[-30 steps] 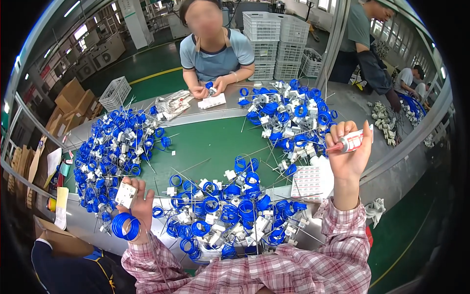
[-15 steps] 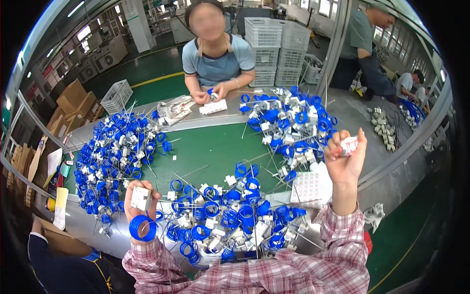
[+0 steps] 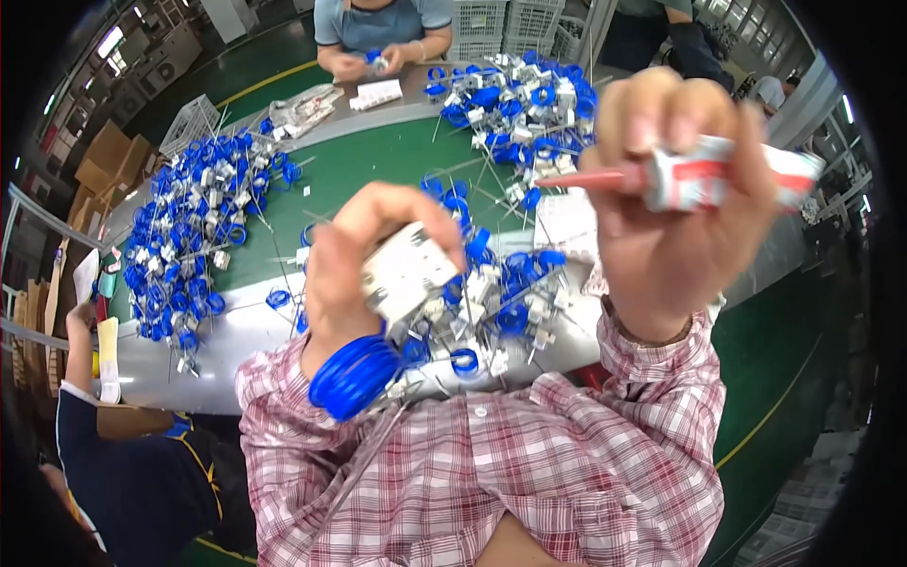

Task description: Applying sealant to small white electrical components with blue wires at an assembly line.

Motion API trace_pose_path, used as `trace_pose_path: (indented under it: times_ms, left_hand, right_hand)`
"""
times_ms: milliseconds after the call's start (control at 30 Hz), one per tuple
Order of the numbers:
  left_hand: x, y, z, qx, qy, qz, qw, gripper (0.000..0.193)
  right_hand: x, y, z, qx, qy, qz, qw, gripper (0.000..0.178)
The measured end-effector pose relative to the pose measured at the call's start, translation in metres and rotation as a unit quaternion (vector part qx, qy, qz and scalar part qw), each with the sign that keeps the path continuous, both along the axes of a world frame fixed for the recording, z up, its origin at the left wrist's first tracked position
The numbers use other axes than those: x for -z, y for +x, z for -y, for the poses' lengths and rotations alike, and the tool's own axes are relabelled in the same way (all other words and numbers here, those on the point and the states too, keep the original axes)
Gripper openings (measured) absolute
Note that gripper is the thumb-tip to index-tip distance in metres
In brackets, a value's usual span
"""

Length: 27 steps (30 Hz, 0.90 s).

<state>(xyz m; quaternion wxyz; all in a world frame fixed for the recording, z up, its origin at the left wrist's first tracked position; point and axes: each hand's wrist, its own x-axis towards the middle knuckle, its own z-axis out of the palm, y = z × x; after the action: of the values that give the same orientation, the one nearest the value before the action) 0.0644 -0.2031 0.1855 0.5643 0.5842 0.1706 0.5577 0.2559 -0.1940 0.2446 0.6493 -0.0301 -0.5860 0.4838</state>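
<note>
My left hand (image 3: 340, 269) is closed around a white boxy part (image 3: 408, 271) with small holes or marks on its face. A blue coil (image 3: 355, 376) of thin tubing hangs below it by my wrist, in front of the plaid sleeve. Raised at the right, my right hand (image 3: 675, 260) grips a white and red squeeze tube (image 3: 697, 181), fingers wrapped over it. The tube lies sideways, its red pointed nozzle (image 3: 590, 179) facing left toward the white part, with a gap between them. Both hands are somewhat blurred.
Piles of similar blue-coiled parts lie at the left (image 3: 179, 227), at the far right (image 3: 520, 104) and close in front of me. A white sheet (image 3: 564, 227) lies near the right pile. Across the green-topped table a co-worker (image 3: 383, 28) handles a part. Another person (image 3: 142, 463) is at lower left.
My hands have come up closer to the view, the left moving right with the white part. The tube has turned so its red nozzle shows, pointing left. The view has tilted downward.
</note>
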Motion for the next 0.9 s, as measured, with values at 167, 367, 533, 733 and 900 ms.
trace_pose_path:
  times_ms: [167, 367, 533, 733, 900]
  left_hand:
    - [-0.022, 0.028, 0.036, 0.069, -0.106, 0.021, 0.992, 0.073]
    - [-0.034, 0.038, 0.06, 0.026, -0.186, -0.072, 0.98, 0.074]
    - [-0.027, 0.04, 0.064, 0.101, -0.211, -0.044, 0.971, 0.07]
    - [-0.027, 0.039, 0.059, 0.103, -0.208, -0.046, 0.972, 0.067]
    - [-0.025, 0.043, 0.054, 0.059, -0.183, -0.072, 0.979, 0.071]
  right_hand:
    - [-0.005, -0.008, 0.062, 0.111, 0.119, 0.052, 0.985, 0.035]
    - [0.012, -0.018, 0.08, 0.185, 0.221, 0.039, 0.957, 0.037]
    - [0.021, -0.026, 0.098, 0.297, 0.251, 0.039, 0.921, 0.041]
    - [0.028, -0.031, 0.089, 0.318, 0.245, -0.009, 0.916, 0.042]
    - [0.034, -0.032, 0.08, 0.303, 0.247, -0.046, 0.919, 0.042]
